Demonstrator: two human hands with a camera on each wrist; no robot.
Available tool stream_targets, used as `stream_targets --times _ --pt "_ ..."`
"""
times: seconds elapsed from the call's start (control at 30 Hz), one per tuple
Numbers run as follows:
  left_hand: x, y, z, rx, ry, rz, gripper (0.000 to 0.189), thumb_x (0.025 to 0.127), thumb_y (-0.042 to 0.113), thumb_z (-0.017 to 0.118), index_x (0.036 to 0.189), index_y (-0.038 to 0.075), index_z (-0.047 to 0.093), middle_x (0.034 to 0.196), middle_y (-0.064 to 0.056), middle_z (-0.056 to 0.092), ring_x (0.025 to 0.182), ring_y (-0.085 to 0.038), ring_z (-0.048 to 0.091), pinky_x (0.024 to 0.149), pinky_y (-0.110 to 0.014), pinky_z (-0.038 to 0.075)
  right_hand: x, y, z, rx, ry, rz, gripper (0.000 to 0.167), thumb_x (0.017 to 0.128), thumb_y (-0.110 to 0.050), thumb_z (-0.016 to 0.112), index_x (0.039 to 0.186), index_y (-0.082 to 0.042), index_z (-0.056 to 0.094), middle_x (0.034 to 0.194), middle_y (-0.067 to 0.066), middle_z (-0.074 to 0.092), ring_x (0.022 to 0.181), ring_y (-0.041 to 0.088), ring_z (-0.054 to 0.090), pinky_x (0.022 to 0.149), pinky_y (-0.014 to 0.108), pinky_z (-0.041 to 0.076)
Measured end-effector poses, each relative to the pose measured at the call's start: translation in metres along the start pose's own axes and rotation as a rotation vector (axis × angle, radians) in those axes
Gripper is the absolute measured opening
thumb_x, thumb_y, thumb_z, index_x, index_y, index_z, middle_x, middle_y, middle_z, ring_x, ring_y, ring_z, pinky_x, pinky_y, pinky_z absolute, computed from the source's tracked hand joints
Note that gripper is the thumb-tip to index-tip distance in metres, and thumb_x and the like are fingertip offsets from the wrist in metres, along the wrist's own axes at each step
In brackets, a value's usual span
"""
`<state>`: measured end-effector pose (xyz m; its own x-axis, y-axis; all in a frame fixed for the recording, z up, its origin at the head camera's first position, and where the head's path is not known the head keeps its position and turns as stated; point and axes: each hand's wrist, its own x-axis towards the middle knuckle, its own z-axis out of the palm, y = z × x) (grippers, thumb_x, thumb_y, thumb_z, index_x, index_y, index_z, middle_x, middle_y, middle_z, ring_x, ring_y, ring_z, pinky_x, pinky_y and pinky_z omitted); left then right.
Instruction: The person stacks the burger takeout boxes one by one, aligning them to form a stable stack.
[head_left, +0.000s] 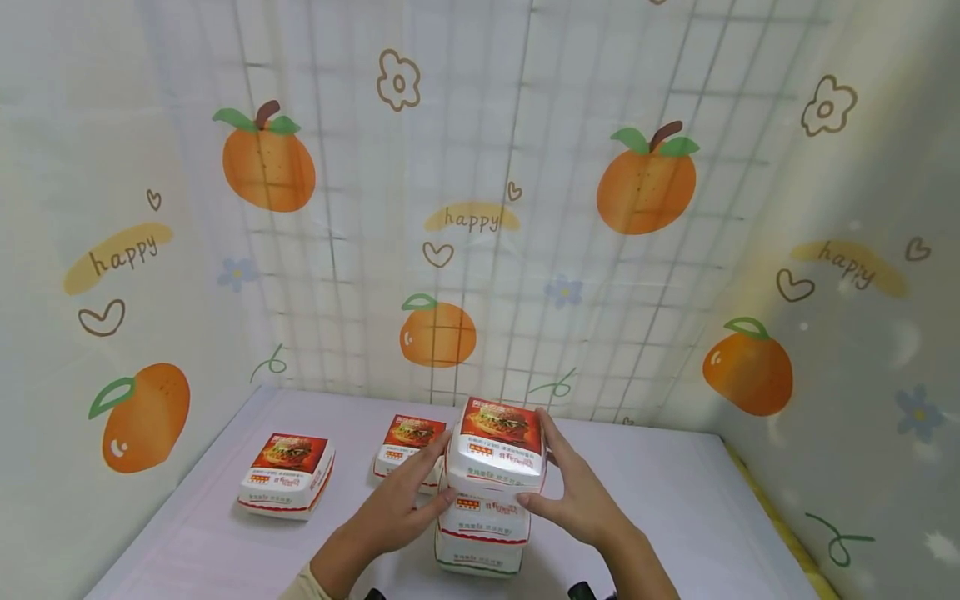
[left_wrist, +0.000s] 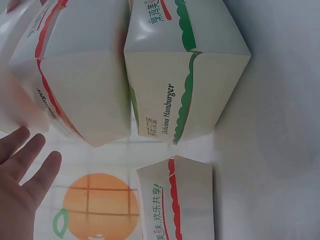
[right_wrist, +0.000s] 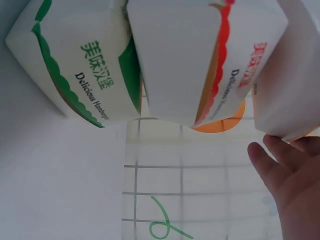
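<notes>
My left hand (head_left: 405, 508) and right hand (head_left: 577, 496) hold the top hamburger box (head_left: 501, 446) between them, thumbs at its lower front and fingers along its sides. It overlaps the red-trimmed box (right_wrist: 180, 60) beneath. That box sits on a green-trimmed box (left_wrist: 170, 90) standing on the table. In the right wrist view, my right fingertips (right_wrist: 274, 142) are at the top box's lower edge. In the left wrist view, the fingers of my left hand are spread beside the top box, which is partly cut off by the frame.
Another hamburger box (head_left: 287, 475) lies on the white table (head_left: 195, 533) at the left. One more box (head_left: 408, 437) stands behind my left hand, partly hidden by it. Behind the table hangs a sheet printed with oranges (head_left: 438, 333) over a wire grid.
</notes>
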<state>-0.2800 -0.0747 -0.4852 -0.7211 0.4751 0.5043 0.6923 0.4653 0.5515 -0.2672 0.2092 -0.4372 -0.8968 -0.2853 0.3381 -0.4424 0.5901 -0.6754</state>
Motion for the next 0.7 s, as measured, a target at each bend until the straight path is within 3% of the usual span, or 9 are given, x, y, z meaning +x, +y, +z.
stream_targets --times 0.27,0.43,0.7 --pt "-0.0003 0.0031 -0.0035 -0.014 0.039 0.015 0.069 0.099 0.046 0.052 0.156 0.024 0.022 0.154 0.005 0.033 0.139 -0.018 0.033 0.105 -0.053 0.035 -0.0017 0.0012 0.0019 0.044 -0.023 -0.04 0.106 0.08 -0.045 0.074 0.156 -0.034 0.001 0.159 0.004 0.022 0.137 0.033 0.035 0.102 0.061 0.034" --pt "-0.0008 0.0027 -0.0056 -0.015 0.049 0.015 0.07 0.097 0.048 0.055 0.156 0.022 0.026 0.153 0.006 0.035 0.138 -0.018 0.035 0.105 -0.052 0.036 -0.0027 0.0042 0.0023 0.076 -0.032 -0.069 0.105 0.08 -0.041 0.075 0.157 -0.033 0.002 0.158 0.004 0.024 0.135 0.031 0.039 0.101 0.059 0.037" --pt "-0.0006 -0.0001 -0.005 -0.009 0.028 0.029 0.074 0.095 0.05 0.056 0.156 0.023 0.024 0.154 0.004 0.034 0.138 -0.021 0.035 0.105 -0.053 0.035 -0.0044 0.0069 0.0019 0.069 -0.049 -0.066 0.104 0.079 -0.042 0.075 0.156 -0.036 0.005 0.16 -0.002 0.018 0.134 0.033 0.04 0.098 0.067 0.034"
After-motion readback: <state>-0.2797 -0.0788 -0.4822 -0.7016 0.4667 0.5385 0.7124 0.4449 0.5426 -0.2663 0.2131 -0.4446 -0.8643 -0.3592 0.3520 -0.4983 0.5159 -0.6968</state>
